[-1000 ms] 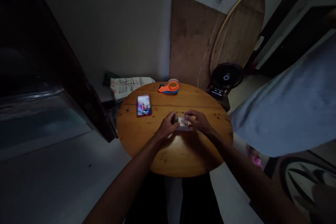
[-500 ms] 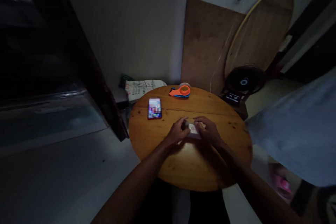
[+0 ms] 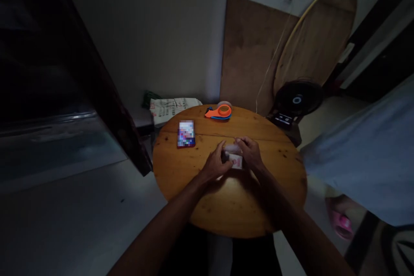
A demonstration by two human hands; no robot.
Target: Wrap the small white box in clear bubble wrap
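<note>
A small white box with reddish print (image 3: 237, 162) lies low over the middle of the round wooden table. My left hand (image 3: 215, 162) grips its left side, the thumb resting on the near face. At the box's far edge a pale flap-like piece (image 3: 232, 149) stands out. My right hand (image 3: 250, 152) has its thumb and index finger pinched together at the right end of that piece. Whether the piece is joined to the box I cannot tell.
On the round table (image 3: 246, 207), a phone (image 3: 186, 133) lies at the left and an orange and blue tape dispenser (image 3: 220, 112) at the back. A black fan (image 3: 296, 100) stands behind right. Another person's pale clothing (image 3: 365, 151) is close on the right.
My right hand has moved from the box's right side up to its far edge. The pale piece now shows there, and more of the printed face is uncovered. My left hand keeps its hold.
</note>
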